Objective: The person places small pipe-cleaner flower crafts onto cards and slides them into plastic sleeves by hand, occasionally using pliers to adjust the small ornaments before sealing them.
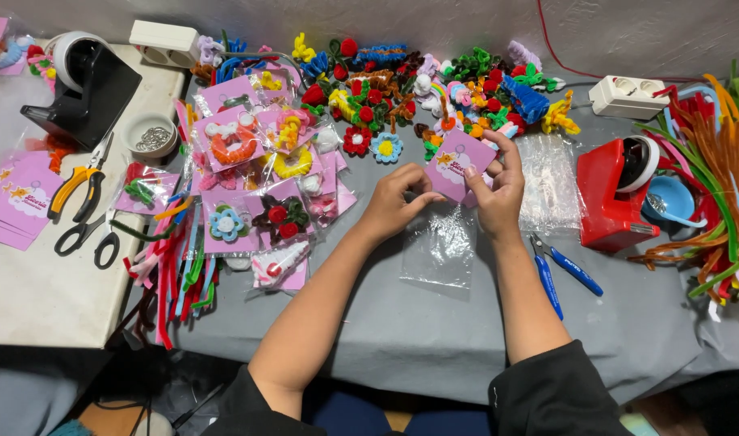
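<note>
Seen from above: left hand [393, 196] and right hand [496, 187] meeting over a grey cloth-covered table [434, 339], fingers pinched narrow on a small pink paper card [460, 164]. Directly beneath, a clear plastic sleeve [439, 254]. Just right, blue-handled pliers [565, 270]. Beyond, a heap of colourful pipe-cleaner flowers [434, 93].

I work at a table under a grey cloth [434, 331]. On it lie clear plastic bags [440, 250], blue pliers [559, 270], a red tape dispenser [615, 194], a heap of pipe-cleaner flowers [434, 93] and packed pink cards [248, 178]. Beside it, a white tabletop [38, 299] carries scissors [87, 234], a black tape dispenser [91, 85] and loose pink cards [18, 198].
</note>
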